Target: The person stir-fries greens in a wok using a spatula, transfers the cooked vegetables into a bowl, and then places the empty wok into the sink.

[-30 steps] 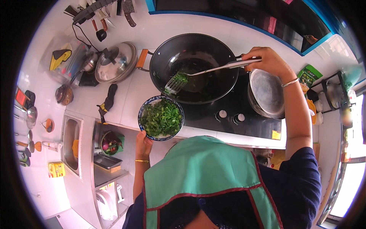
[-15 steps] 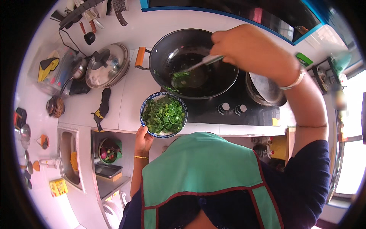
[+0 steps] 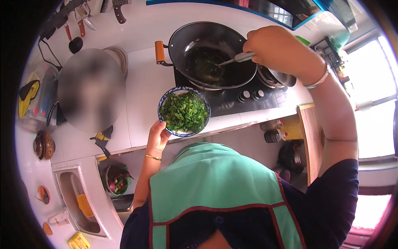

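Observation:
My left hand (image 3: 157, 135) grips the rim of a blue-and-white bowl (image 3: 161, 107) with thumb and fingers. Chopped leafy greens (image 3: 184, 111) fill the bowl, which is held just in front of the wok. My right hand (image 3: 269, 47) is closed around the grey handle of a ladle (image 3: 242, 57) and reaches over the wok's right side. The ladle's head dips into dark liquid at the bottom of the black wok (image 3: 186, 35), so its shape is hidden. The wok sits on the stove, its orange handle (image 3: 160, 52) pointing left.
Control knobs (image 3: 251, 96) line the front of the black stove (image 3: 226, 103). A lidded pan (image 3: 275, 76) stands right of the wok. Round lids (image 3: 118, 58), partly blurred out, lie at left. Knives (image 3: 120, 12) hang on the wall. A sink (image 3: 78, 199) is at lower left.
The ladle's head, which carried some greens inside the wok, is now down in the liquid without visible greens on it. The whole view has shifted; both hands keep their holds.

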Tool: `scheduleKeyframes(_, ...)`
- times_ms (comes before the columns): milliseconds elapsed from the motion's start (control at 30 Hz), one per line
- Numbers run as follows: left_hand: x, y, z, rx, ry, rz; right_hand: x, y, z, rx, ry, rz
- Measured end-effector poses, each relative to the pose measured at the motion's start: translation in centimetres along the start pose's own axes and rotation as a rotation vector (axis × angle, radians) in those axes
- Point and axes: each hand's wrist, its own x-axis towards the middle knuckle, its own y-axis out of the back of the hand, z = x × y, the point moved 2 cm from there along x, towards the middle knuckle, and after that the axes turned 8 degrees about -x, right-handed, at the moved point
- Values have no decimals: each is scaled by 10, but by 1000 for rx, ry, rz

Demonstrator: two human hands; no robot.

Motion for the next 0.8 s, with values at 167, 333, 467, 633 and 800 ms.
scheduleKeyframes(167,6,1,9,-14,42,-49,-1,73,-1,321,-36,-191)
scheduleKeyframes(333,12,-2,9,3,104,-114,-45,145,22,240,-125,-241)
scheduleKeyframes(467,12,-3,13,-5,104,-114,-45,156,-13,214,-30,-110)
scheduleKeyframes(633,14,-6,10,-1,117,-139,-54,152,0,251,-137,-92)
scheduleKeyframes(800,7,-3,19,16,55,-110,-11,49,16,-132,-252,-150)
